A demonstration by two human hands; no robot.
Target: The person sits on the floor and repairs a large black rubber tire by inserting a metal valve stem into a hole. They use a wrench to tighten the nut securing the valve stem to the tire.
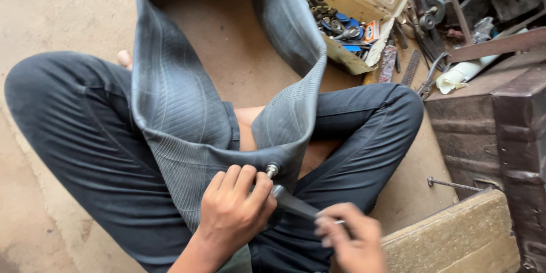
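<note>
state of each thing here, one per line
inner tube: limp, draped over the lap
valve: upright, uncapped, beside left fingers
left hand: gripping the tube by the valve
right hand: blurred, pinching a thin tool
parts box: lid open, full of small parts
rod: lying on the floor

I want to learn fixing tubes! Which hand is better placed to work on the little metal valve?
Probably the left hand: it grips the inner tube with its fingertips right beside the valve. The right hand is lower, pinching a dark rubber strip.
</note>
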